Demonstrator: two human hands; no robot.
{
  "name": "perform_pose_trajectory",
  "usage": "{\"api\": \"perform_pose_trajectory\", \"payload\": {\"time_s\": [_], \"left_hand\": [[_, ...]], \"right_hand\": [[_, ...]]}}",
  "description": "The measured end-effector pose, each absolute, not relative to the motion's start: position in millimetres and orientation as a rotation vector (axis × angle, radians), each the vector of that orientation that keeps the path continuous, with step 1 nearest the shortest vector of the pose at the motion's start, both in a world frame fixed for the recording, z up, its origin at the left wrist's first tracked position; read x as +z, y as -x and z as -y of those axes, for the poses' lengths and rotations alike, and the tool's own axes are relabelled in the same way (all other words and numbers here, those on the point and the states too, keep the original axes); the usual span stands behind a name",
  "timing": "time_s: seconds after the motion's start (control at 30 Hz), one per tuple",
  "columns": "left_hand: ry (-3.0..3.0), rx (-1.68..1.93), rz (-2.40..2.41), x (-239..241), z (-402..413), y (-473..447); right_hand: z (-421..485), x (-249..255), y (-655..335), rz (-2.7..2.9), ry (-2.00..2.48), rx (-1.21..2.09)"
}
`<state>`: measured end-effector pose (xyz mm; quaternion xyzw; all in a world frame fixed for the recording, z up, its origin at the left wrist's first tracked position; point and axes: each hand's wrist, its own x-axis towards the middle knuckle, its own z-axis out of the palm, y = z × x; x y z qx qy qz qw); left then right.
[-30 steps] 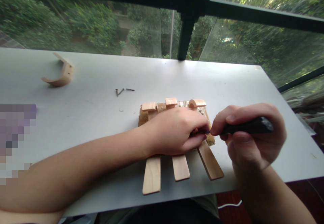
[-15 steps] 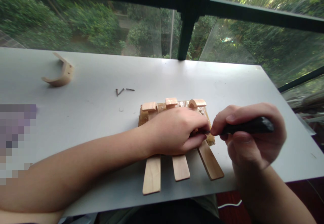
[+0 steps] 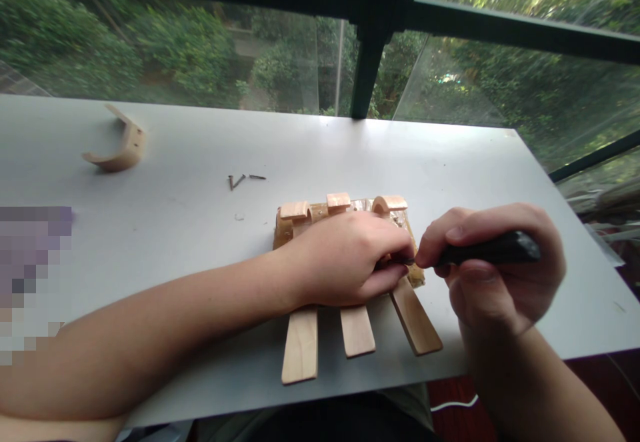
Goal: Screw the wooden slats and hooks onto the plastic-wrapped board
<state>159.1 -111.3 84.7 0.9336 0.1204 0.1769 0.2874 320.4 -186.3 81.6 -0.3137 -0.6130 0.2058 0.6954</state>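
Note:
A wooden assembly (image 3: 350,329) lies near the front edge of the white table (image 3: 200,229). It has three curved slats fixed to a block, their flat ends pointing toward me. My left hand (image 3: 345,259) rests on top of it, fingers curled and pressing it down. My right hand (image 3: 495,265) is closed around a black-handled tool (image 3: 487,250) held level. Its tip meets the assembly at the right side, right beside my left fingertips. The tip itself is hidden between the hands.
A loose curved wooden piece (image 3: 117,145) lies at the far left of the table. A few small screws (image 3: 245,178) lie in the middle. A dark window frame (image 3: 367,42) and glass run along the table's far edge. A blurred patch covers the left side.

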Motion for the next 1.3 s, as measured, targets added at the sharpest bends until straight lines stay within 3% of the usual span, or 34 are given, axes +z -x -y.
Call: {"api": "perform_pose_trajectory", "payload": {"time_s": [0.3,0.5,1.3], "left_hand": [[-2.501,0.482,-0.313,85,111,-159],[-2.489,0.471,-0.319,86,111,-159],[-2.545,0.531,-0.288,85,112,-159]], "right_hand": [[185,80,-321,1.389,0.68,0.44],[189,80,-328,1.412,0.676,0.6],[177,72,-320,1.451,0.654,0.246]]}}
